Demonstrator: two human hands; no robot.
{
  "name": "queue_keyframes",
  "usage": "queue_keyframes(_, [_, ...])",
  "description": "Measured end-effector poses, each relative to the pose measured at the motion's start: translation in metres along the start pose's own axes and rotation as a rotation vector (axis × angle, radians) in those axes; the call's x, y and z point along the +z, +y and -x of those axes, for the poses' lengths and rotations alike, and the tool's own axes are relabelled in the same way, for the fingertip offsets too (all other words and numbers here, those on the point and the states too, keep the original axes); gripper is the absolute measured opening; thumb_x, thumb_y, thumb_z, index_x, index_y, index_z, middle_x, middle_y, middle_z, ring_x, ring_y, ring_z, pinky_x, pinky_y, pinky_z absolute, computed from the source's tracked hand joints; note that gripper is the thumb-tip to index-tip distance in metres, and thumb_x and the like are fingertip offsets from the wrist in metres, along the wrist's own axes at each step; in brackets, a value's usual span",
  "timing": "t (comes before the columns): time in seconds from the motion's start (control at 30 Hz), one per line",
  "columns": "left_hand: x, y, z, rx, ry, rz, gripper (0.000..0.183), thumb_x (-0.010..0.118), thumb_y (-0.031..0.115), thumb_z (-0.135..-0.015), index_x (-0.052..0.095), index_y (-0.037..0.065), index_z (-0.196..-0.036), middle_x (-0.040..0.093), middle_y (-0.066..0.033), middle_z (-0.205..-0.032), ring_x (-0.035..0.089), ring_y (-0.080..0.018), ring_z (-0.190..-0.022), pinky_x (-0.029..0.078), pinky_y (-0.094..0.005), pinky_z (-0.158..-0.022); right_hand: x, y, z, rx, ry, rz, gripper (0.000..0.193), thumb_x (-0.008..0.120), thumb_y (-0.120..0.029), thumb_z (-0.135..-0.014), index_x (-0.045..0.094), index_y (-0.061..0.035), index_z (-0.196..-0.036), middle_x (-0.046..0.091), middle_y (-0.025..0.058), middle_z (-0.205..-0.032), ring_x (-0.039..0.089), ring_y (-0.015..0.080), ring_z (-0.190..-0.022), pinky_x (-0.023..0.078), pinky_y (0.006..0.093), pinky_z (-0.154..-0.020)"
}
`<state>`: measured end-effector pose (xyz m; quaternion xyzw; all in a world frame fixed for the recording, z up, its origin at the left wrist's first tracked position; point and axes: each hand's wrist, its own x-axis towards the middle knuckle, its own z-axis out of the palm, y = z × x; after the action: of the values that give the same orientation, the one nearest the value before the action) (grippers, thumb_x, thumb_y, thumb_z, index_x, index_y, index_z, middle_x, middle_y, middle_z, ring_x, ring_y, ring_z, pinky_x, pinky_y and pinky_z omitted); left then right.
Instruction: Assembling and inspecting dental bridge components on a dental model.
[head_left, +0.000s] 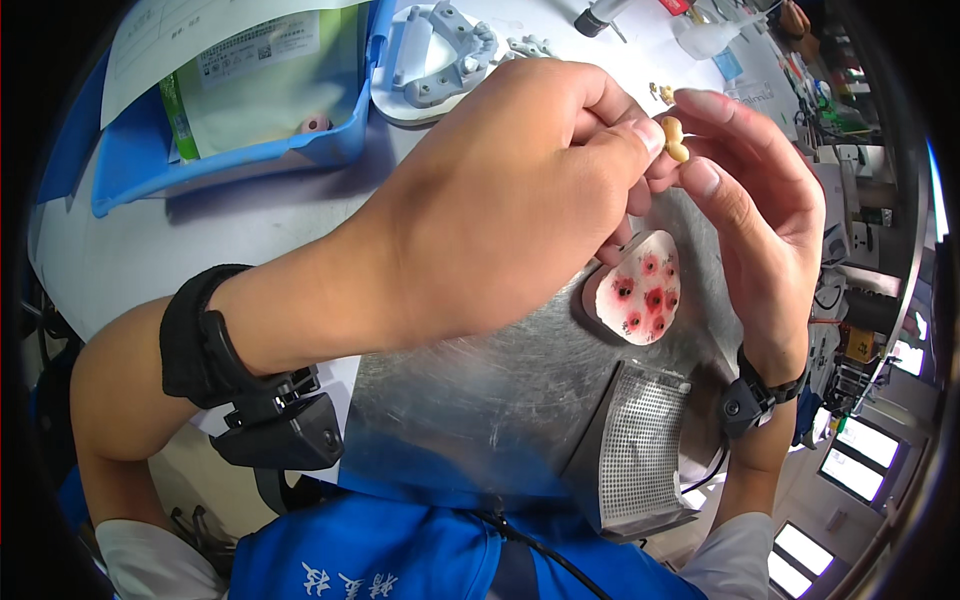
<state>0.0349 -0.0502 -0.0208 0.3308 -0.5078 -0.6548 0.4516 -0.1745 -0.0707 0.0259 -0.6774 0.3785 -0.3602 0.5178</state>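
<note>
Between fingertips (648, 134): lobed yellowish piece (674, 138).

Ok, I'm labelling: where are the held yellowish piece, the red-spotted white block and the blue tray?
Held yellowish piece (674, 137), head view, visible middle.
Red-spotted white block (640, 285), head view, top face.
Blue tray (240, 168), head view, near wall.

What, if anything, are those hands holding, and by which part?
A small yellowish lobed piece, held at its left side by the left hand; whether the right hand also touches it is unclear.
</note>
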Motion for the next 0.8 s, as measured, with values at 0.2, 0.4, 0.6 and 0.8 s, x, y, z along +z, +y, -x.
queue_keyframes(0.2, [-0.004, 0.005, 0.000, -0.033, -0.048, -0.013, 0.031, 0.052, 0.028, -0.108, 0.064, 0.000, -0.108, 0.066, -0.0076, -0.094, 0.069, -0.0176, -0.079, 0.054, -0.0280, -0.076, -0.006, 0.007, 0.001, -0.108, -0.019, 0.148, 0.035, 0.071, 0.008, -0.092, 0.065, 0.0058, -0.127, 0.068, 0.0148, -0.123, 0.068, 0.0205, -0.109, 0.055, 0.0348, -0.100])
queue_keyframes(0.4, [-0.005, 0.006, 0.002, -0.053, -0.033, -0.027, 0.030, 0.052, 0.028, -0.108, 0.064, 0.001, -0.107, 0.066, -0.0073, -0.094, 0.070, -0.0179, -0.079, 0.054, -0.0278, -0.076, -0.010, 0.014, 0.000, -0.145, -0.019, 0.111, 0.035, 0.070, 0.011, -0.090, 0.064, 0.0069, -0.124, 0.065, 0.0147, -0.124, 0.065, 0.0206, -0.113, 0.055, 0.0351, -0.100])
queue_keyframes(0.6, [-0.007, 0.005, 0.002, -0.025, -0.054, -0.083, 0.030, 0.052, 0.028, -0.108, 0.064, 0.001, -0.108, 0.066, -0.0069, -0.094, 0.070, -0.0167, -0.079, 0.054, -0.0273, -0.075, -0.007, 0.018, 0.001, -0.159, -0.026, 0.064, 0.035, 0.070, 0.011, -0.090, 0.064, 0.0066, -0.124, 0.064, 0.0156, -0.126, 0.064, 0.0223, -0.117, 0.053, 0.0360, -0.102])
queue_keyframes(0.8, [-0.001, 0.005, -0.001, -0.006, -0.023, -0.004, 0.030, 0.050, 0.022, -0.105, 0.065, -0.004, -0.102, 0.067, -0.0086, -0.088, 0.067, -0.0147, -0.075, 0.054, -0.0289, -0.070, -0.007, 0.014, 0.002, -0.140, -0.009, 0.120, 0.036, 0.070, 0.007, -0.092, 0.065, 0.0069, -0.128, 0.067, 0.0158, -0.127, 0.065, 0.0226, -0.119, 0.053, 0.0366, -0.104])
